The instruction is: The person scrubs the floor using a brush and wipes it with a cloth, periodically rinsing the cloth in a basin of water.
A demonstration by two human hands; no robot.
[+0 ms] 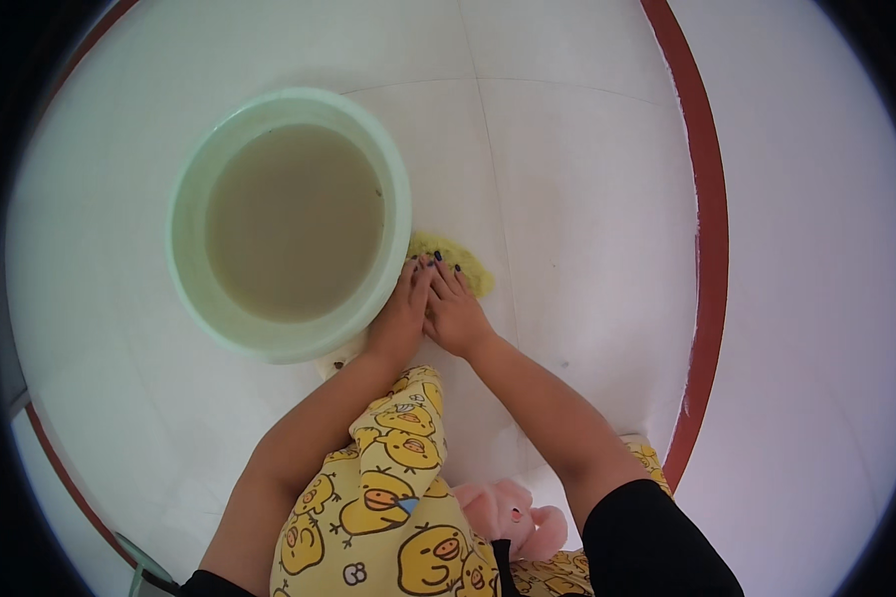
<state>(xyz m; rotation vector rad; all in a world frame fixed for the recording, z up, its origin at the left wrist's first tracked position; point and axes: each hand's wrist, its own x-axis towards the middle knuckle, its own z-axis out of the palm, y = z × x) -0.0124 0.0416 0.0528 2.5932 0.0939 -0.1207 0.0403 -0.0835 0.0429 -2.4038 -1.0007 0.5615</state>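
Fingers of left hand (pixel 400 316) and right hand (pixel 455 313) together, pressed flat on yellow cloth (pixel 460 263), beside green basin (pixel 191 189) of murky water.

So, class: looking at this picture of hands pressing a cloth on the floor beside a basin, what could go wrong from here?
1. The green basin is nearly full of murky water and the left hand is right against its rim; a nudge might slop water out.
2. Both hands, the right hand too, press the yellow cloth on smooth white floor tiles; if they get wet, someone could slip.
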